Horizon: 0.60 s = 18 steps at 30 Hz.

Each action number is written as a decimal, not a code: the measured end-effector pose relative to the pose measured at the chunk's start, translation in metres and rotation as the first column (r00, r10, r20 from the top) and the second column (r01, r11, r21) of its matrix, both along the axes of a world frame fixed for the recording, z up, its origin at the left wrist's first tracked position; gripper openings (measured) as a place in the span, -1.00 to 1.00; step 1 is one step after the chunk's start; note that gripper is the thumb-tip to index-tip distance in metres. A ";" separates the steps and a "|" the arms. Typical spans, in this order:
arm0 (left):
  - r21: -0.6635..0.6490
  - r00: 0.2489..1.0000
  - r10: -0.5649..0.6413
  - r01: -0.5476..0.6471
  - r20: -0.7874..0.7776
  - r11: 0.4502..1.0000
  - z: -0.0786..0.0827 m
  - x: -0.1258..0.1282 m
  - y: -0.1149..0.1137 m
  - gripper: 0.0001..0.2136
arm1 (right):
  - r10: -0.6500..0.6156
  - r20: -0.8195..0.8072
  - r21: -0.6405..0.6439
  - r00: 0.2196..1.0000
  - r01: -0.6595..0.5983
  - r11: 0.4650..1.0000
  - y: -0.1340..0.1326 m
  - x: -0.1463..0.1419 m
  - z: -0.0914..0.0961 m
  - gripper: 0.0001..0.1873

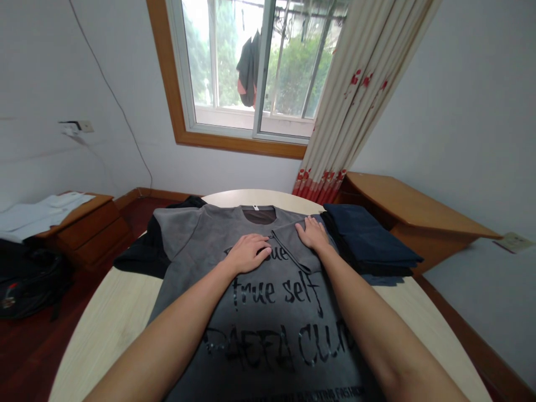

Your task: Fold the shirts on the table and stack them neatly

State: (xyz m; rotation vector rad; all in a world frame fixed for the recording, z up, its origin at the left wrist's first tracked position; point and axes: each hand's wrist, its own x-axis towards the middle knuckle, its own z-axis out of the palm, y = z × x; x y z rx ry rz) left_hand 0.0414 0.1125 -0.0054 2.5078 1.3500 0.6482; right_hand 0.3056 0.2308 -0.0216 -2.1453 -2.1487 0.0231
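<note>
A grey T-shirt (268, 312) with black lettering lies spread face up on a round pale wooden table (113, 312). My left hand (248, 252) rests flat on the shirt's chest, fingers stretched toward the right. My right hand (312, 233) lies flat near the right shoulder, fingers pointing to the collar. A crease runs in the cloth between the two hands. Neither hand holds anything.
Folded dark blue clothes (371, 240) are stacked on the table's right side. A black garment (144, 251) lies under the shirt at left. A wooden cabinet (81, 223) with white cloth stands left, a black bag (29, 282) on the floor, a wooden desk (410, 209) right.
</note>
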 end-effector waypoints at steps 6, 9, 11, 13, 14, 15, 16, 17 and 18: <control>0.020 1.000 -0.014 0.014 0.008 1.000 -0.002 -0.001 0.001 -0.62 | 0.008 -0.014 0.018 1.000 -0.008 1.000 0.001 0.002 0.001 -0.19; 0.020 1.000 -0.015 0.015 0.004 1.000 -0.003 -0.001 0.002 -0.62 | 0.009 -0.003 -0.021 1.000 -0.009 1.000 -0.005 -0.002 0.007 -0.18; 0.020 1.000 -0.011 0.011 0.005 1.000 -0.003 0.000 0.003 -0.62 | 0.019 0.002 -0.033 1.000 -0.019 0.999 -0.018 -0.007 0.012 -0.18; 0.023 1.000 -0.002 0.002 0.011 1.000 -0.004 0.000 0.003 -0.61 | 0.071 -0.001 -0.007 0.997 -0.071 0.997 -0.039 -0.015 0.014 -0.20; 0.025 1.000 0.000 0.000 0.012 1.000 -0.004 0.000 0.003 -0.61 | 0.114 -0.006 0.013 0.993 -0.114 0.993 -0.052 -0.018 0.014 -0.20; 0.027 1.000 0.001 -0.002 0.010 1.000 -0.004 0.000 0.003 -0.61 | 0.156 -0.016 0.027 0.988 -0.156 0.987 -0.065 -0.021 0.014 -0.21; 0.029 1.000 0.001 -0.001 0.005 1.000 -0.004 0.001 0.004 -0.61 | 0.178 -0.028 0.030 0.984 -0.178 0.984 -0.078 -0.022 0.013 -0.23; 0.029 1.000 0.001 -0.001 -0.001 1.000 -0.005 0.001 0.004 -0.61 | 0.186 -0.041 0.027 0.982 -0.185 0.982 -0.089 -0.021 0.012 -0.24; 0.029 1.000 0.001 0.000 -0.007 1.000 -0.005 0.001 0.004 -0.60 | 0.182 -0.052 0.027 0.982 -0.181 0.983 -0.098 -0.019 0.012 -0.25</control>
